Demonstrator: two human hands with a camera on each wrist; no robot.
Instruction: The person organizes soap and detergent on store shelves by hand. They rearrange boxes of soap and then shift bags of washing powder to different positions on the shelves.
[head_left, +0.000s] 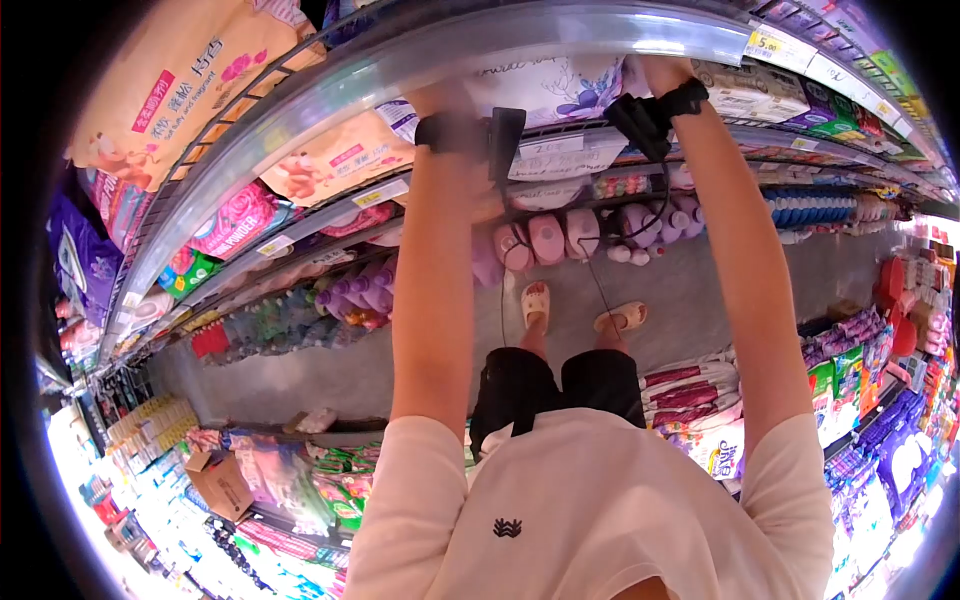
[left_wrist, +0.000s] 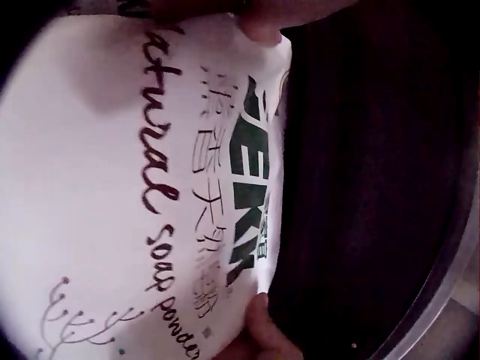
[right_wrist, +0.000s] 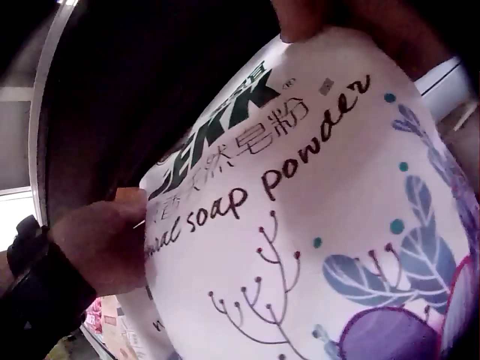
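Observation:
A white bag of soap powder with purple flowers and blue leaves lies on a shelf, behind the shelf's clear front strip. My left hand, blurred in the head view, holds its left end. At the other end, my right hand grips the upper corner. The right wrist view shows the left hand curled at the bag's edge beside the green lettering, with the right hand at the top. In the left wrist view, fingertips press the bag at both ends; the rest of the fingers are hidden.
A clear shelf strip with price tags curves over my hands. Peach-coloured bags sit to the left, and other packs to the right. Pink bottles line the bottom, above the grey floor. Dark space lies behind the bag.

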